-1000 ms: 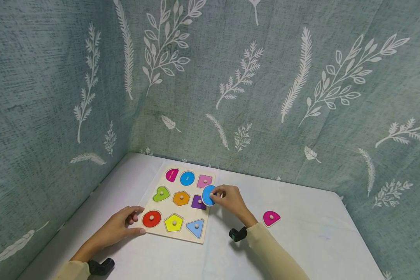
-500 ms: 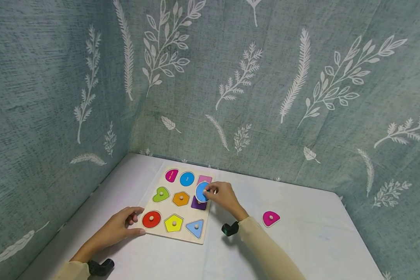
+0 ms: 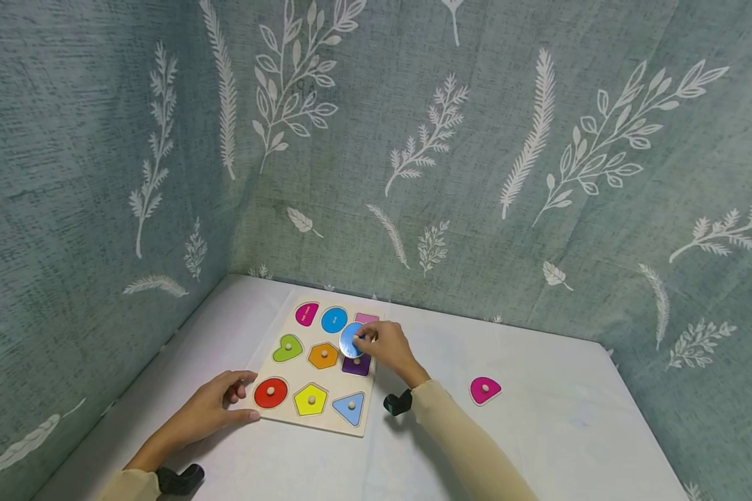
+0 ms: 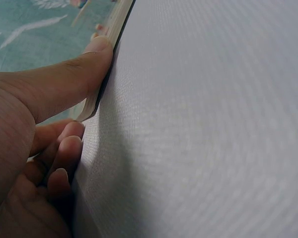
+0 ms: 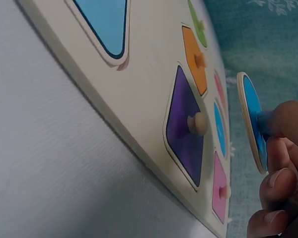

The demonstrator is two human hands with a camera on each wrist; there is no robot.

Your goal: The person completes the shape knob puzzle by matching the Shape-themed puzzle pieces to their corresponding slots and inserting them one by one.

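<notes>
A wooden shape puzzle board lies on the white-covered table. My left hand holds its near left corner, the thumb along the front edge and curled fingers at the left side. In the left wrist view the thumb presses on the board's edge. My right hand pinches the knob of a blue oval piece, tilted above the board between the purple piece and the blue recess. The right wrist view shows this blue piece raised off the board, its knob mostly hidden by fingers.
A loose magenta half-round piece lies on the table at the right; its matching recess is at the board's far left. Red, yellow, green, orange, pink and light blue pieces sit in the board. Patterned fabric hangs behind.
My right hand has carried the blue piece leftward over the board, from beside the purple piece toward the blue recess. The left hand stays at the corner.
</notes>
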